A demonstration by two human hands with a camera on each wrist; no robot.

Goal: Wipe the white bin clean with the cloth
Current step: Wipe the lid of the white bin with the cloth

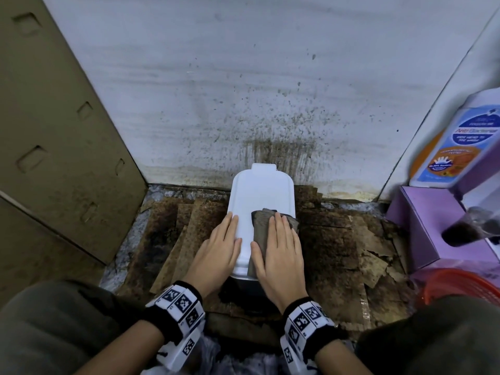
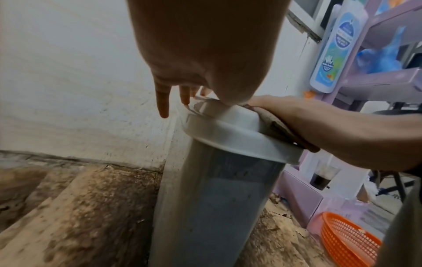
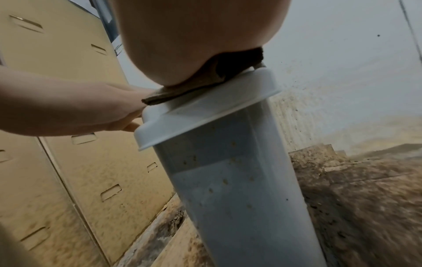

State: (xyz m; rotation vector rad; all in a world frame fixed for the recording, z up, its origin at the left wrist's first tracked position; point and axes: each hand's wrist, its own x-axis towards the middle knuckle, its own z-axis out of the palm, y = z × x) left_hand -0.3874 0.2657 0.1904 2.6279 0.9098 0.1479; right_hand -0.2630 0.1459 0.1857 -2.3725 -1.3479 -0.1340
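A tall white bin (image 1: 260, 193) with a white lid stands on the dirty floor against the wall. Its speckled side (image 3: 239, 189) and its lid rim (image 2: 228, 137) show in the wrist views. A grey-brown cloth (image 1: 263, 228) lies flat on the right near part of the lid. My right hand (image 1: 280, 247) presses on the cloth with straight fingers; the cloth's edge (image 3: 182, 92) sticks out under the palm. My left hand (image 1: 220, 244) rests flat on the lid's left edge, its fingers (image 2: 163, 101) hanging over the side.
A tan metal cabinet (image 1: 54, 131) stands on the left. A purple shelf (image 1: 422, 226) on the right carries a wash bottle (image 1: 454, 142) and a glass of dark drink (image 1: 470, 228). An orange basket (image 1: 460, 285) sits below. Stained cardboard (image 1: 346, 247) covers the floor.
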